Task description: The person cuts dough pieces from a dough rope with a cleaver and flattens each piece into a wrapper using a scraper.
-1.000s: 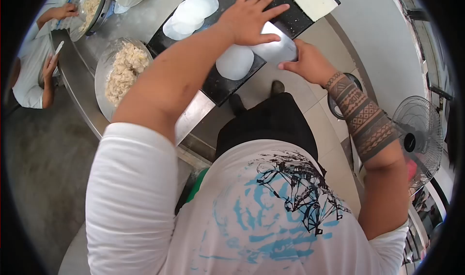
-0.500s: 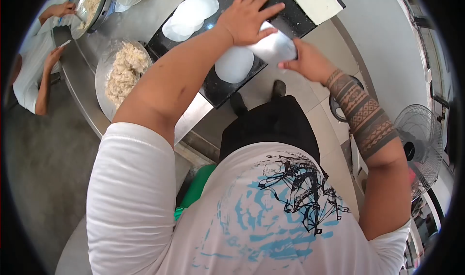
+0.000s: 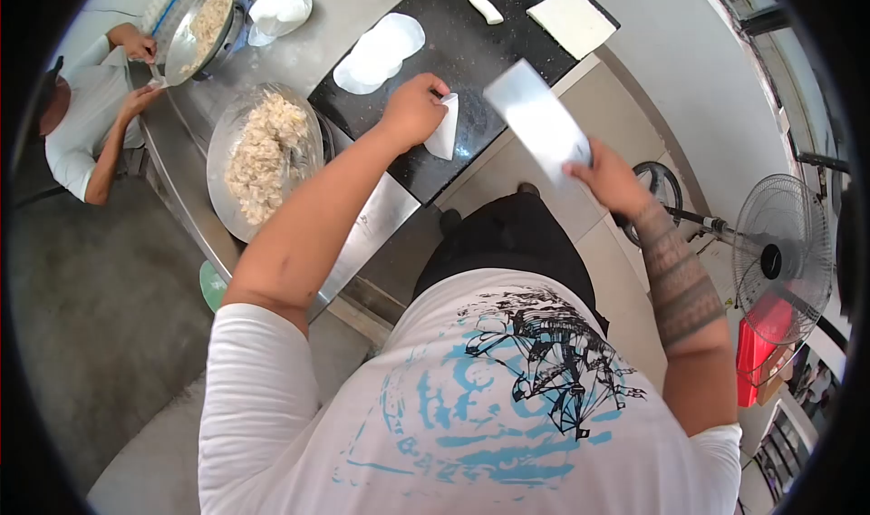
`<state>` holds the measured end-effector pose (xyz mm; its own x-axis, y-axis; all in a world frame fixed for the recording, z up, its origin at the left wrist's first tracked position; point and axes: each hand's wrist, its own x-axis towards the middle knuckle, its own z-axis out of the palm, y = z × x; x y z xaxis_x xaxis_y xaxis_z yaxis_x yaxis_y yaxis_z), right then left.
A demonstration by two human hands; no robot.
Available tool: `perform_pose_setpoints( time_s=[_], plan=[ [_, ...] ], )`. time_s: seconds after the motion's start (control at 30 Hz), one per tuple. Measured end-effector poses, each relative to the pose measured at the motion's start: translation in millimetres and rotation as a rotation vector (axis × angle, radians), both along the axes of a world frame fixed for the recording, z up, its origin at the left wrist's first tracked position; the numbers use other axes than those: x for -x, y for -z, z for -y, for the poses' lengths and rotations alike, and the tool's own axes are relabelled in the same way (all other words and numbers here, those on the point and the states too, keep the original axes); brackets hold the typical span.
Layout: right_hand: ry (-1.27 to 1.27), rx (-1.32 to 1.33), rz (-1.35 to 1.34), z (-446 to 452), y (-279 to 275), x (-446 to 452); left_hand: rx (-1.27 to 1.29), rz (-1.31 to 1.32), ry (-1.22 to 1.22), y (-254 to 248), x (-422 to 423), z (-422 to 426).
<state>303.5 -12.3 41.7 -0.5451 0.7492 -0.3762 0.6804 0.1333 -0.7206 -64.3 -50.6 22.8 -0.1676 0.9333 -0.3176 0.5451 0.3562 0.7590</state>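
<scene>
Rising off the black slab (image 3: 453, 43), the broad metal blade (image 3: 536, 121) now hangs over its near edge, grasped by the right hand (image 3: 609, 178). The left hand (image 3: 415, 112), spread flat on the blade a second ago, now pinches the thin white round (image 3: 442, 136), which stands half-raised toward the slab's near corner, so flattening this piece looks finished.

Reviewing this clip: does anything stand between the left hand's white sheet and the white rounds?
No other object visible: just the left hand holding the white sheet, then bare black slab before the white rounds.
</scene>
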Motion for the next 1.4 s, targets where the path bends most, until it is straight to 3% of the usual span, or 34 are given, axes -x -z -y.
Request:
perform_pose_setpoints(
  time_s=[0.03, 0.13, 0.23, 0.3, 0.37, 0.47, 0.53, 0.63, 0.7, 0.8, 0.93, 1.03, 1.07, 1.17, 1.2, 1.3, 1.4],
  plan=[
    [0.060, -0.089, -0.037, -11.3, 2.3, 9.0, 0.012, 0.090, -0.053, 0.3, -1.4, 2.6],
    [0.224, 0.103, -0.096, 12.3, 37.3, 83.4, 0.035, 0.306, -0.171, -5.0, -11.9, 12.7],
    [-0.007, 0.113, -0.027, 73.4, 34.3, 115.5, -0.039, 0.201, -0.116, -26.4, -21.4, 19.9],
    [-0.117, 0.142, -0.020, 90.6, 43.0, 100.7, -0.085, 0.140, -0.063, -60.5, -22.1, 18.8],
    [-0.028, 0.145, -0.123, 93.9, 25.9, 83.6, -0.167, 0.134, -0.028, -83.3, -15.0, 8.9],
    [0.045, 0.201, -0.113, 75.5, 23.4, 50.9, -0.250, 0.295, -0.118, -136.9, -6.2, -25.0],
    [0.084, 0.228, -0.104, 62.8, 30.1, 30.7, -0.290, 0.342, -0.204, -146.5, 7.5, -52.6],
    [0.119, 0.228, -0.158, 45.8, 29.8, 7.5, -0.258, 0.270, -0.323, -121.5, 41.8, -101.5],
    [0.159, 0.250, -0.174, 28.7, 28.7, -4.7, -0.135, 0.139, -0.377, -60.6, 72.9, -126.8],
    [0.164, 0.271, -0.166, -5.2, 17.1, -23.1, -0.359, -0.482, -0.396, 12.8, 85.8, -129.6],
    [0.259, 0.495, -0.162, -69.2, -24.8, -32.3, -0.439, -0.368, -0.413, 6.1, -24.3, -134.1],
    [0.268, 0.363, -0.321, -108.6, -20.9, -20.8, -0.311, -0.353, -0.423, -3.7, -94.3, -151.9],
    [0.228, 0.340, -0.301, -124.1, -23.5, -17.0, -0.361, -0.468, -0.439, 7.6, -98.7, -159.9],
    [0.017, 0.058, -0.291, -162.5, -29.0, -3.7, -0.356, -0.337, -0.601, 18.3, -97.9, -171.1],
    [-0.069, -0.029, -0.076, -174.4, -37.7, 2.4, -0.364, -0.355, -0.620, 17.4, -96.9, -166.3],
    [-0.351, -0.389, 0.027, -193.0, -49.8, 26.1, -0.249, -0.253, -0.486, 10.0, -93.3, -126.0],
    [-0.549, -0.487, 0.148, -193.0, -72.5, 40.9, -0.322, -0.331, -0.483, 13.1, -99.8, -111.4]
  ],
)
